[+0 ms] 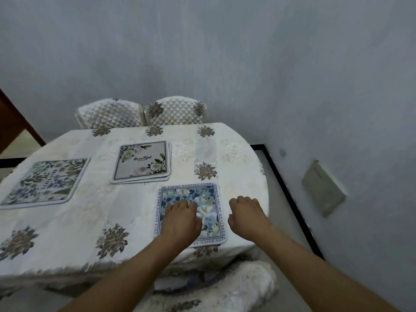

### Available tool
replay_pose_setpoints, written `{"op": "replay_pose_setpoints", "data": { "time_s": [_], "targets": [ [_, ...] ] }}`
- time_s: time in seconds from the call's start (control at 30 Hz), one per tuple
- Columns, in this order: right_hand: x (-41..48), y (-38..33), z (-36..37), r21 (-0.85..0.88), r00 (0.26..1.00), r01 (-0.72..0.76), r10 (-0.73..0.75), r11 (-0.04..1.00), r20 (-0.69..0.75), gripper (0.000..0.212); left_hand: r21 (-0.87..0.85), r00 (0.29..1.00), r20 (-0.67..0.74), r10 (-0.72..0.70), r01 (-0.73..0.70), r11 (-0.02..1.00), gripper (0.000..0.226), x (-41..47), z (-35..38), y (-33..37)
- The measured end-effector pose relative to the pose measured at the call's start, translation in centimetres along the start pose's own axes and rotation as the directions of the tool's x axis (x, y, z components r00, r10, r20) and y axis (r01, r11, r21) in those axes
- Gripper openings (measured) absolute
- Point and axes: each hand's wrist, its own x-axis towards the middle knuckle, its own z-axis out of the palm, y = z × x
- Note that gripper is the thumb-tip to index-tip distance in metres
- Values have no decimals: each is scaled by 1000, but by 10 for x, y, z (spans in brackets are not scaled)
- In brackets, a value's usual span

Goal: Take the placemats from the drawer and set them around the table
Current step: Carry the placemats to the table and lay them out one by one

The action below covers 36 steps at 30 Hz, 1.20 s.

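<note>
A blue floral placemat (209, 199) with a text border lies flat near the table's front right edge. My left hand (181, 218) rests on its left half, fingers bent down onto the fabric. My right hand (245, 216) hovers or rests just right of the mat on the tablecloth, fingers loosely curled and holding nothing. A small stack of placemats (141, 162), the top one grey with flowers and lettering, sits behind the blue mat. A green floral placemat (47, 181) lies at the table's left.
The table (90, 221) wears a cream cloth with embroidered flowers. Two quilted chair backs (108, 113) (177, 111) stand at the far side against the wall. A covered chair (236, 284) is tucked under the near edge. A wall plate (323, 188) sits at right.
</note>
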Motion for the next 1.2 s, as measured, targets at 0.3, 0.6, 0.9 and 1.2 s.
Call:
{"op": "replay_pose_setpoints", "data": {
  "time_s": [0.3,0.6,0.9,1.2],
  "targets": [
    [-26,90,-20,119,994,-110,106,987,39,23,24,998,9,64,-64,998,36,36,-10,85],
    [-19,262,-29,153,995,-66,53,986,90,27,55,1000,23,-12,11,998,34,130,9,241],
    [20,402,-26,112,992,-17,2,994,129,31,52,996,83,-33,29,998,38,219,11,352],
    [135,484,-25,103,993,31,-42,994,106,27,44,992,92,-86,82,996,37,359,23,356]
  ]
}}
